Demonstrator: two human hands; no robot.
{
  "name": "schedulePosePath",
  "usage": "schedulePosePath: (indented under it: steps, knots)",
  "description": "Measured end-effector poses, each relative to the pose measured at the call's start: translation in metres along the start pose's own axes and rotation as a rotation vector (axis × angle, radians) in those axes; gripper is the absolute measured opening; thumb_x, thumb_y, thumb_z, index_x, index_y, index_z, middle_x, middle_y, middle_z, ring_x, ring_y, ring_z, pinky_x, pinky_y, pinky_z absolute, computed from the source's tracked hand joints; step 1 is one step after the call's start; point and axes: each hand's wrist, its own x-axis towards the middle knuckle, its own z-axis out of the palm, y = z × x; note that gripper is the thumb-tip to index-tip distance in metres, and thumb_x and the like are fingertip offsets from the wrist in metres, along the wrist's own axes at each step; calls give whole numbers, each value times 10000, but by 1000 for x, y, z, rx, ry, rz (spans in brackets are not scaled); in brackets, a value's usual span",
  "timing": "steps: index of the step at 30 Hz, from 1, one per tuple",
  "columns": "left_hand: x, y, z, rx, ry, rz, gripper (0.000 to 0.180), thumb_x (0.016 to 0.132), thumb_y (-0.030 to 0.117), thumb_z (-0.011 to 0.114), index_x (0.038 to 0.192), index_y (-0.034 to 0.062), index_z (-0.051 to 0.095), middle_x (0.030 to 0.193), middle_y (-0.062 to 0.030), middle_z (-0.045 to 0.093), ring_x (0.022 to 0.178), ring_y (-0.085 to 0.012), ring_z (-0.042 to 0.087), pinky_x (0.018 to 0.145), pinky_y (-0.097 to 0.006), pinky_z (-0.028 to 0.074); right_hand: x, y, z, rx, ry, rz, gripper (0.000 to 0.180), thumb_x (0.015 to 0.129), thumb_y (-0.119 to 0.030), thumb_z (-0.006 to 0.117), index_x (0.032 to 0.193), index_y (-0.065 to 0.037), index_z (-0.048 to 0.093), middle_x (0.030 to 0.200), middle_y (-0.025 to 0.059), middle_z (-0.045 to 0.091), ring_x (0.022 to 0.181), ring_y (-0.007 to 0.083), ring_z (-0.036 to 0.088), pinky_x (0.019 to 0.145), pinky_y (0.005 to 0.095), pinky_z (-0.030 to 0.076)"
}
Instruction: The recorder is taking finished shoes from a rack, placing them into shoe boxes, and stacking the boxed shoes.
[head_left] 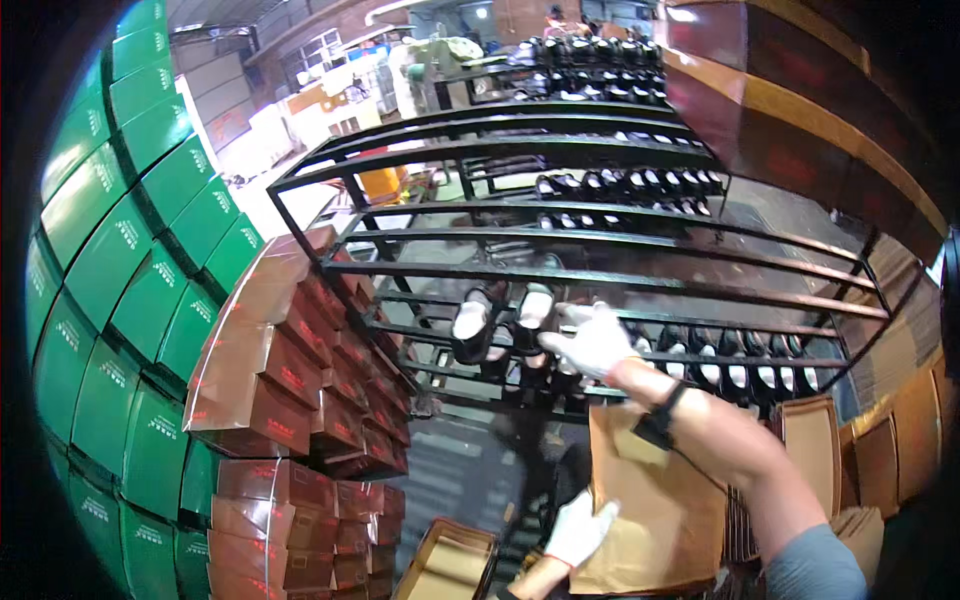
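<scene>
My right hand [592,342], in a white glove, reaches to the rack with thumb and fingers apart. Its fingertips are beside a black shoe [535,306] with a pale insole; whether they touch it I cannot tell. Another black shoe [472,316] stands just left of that one. Lower down, my left hand [580,532], also gloved in white, is at the left edge of a flat brown cardboard piece [660,530]. Its thumb lies over the edge and the other fingers are partly hidden. A dark band circles my right wrist.
The black metal rack [600,275] spans the middle, with more shoes [740,375] on its lower rails. Brown shoe boxes [260,400] and green boxes [110,300] are stacked at the left. An open box [455,562] sits at the bottom. Large cartons [800,90] rise at the right.
</scene>
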Motion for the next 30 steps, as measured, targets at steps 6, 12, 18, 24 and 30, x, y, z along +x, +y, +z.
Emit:
schedulePosePath:
  steps: [6, 12, 18, 24, 30]
  knots:
    - [4, -57, 43, -64, 181, 65, 287, 1025, 232, 721, 1190, -3, 745, 1024, -283, 775, 960, -492, 755, 819, -543, 603, 127, -112, 84, -236, -226, 468, 1141, 855, -997, 545, 1623, -158, 626, 1685, 206, 546, 1586, 481, 436, 1238, 718, 365]
    - [4, -106, 45, 264, 253, 452, 262, 988, 273, 751, 1078, 28, 773, 871, -269, 743, 821, -503, 716, 720, -569, 575, 132, -161, 97, -392, -421, 470, 718, 1069, -727, 514, 1674, -344, 563, 1808, 124, 414, 1678, 550, 236, 1216, 870, 253]
    - [-6, -52, 28, -159, 189, 56, 302, 1045, 321, 724, 1071, 20, 728, 979, -297, 753, 913, -498, 729, 759, -542, 566, 141, -52, 109, -427, 82, 461, 744, 973, -751, 531, 1479, -239, 722, 1517, 156, 719, 1425, 397, 649, 1157, 610, 484]
    - [20, -94, 25, 128, 140, -6, 462, 1060, 422, 731, 1000, -36, 749, 860, -317, 730, 828, -520, 731, 723, -557, 578, 62, 63, 0, -357, -3, 252, 710, 974, -674, 580, 1188, -52, 849, 1210, 244, 817, 1267, 356, 754, 1093, 467, 561]
    - [24, -79, -23, -693, 281, -236, 293, 1128, 221, 658, 910, 27, 690, 845, 8, 627, 744, -103, 510, 651, -367, 445, -197, 45, -150, -145, -22, 132, 573, 868, -408, 849, 1272, -2, 829, 1687, 279, 422, 1528, 402, 495, 1308, 478, 383]
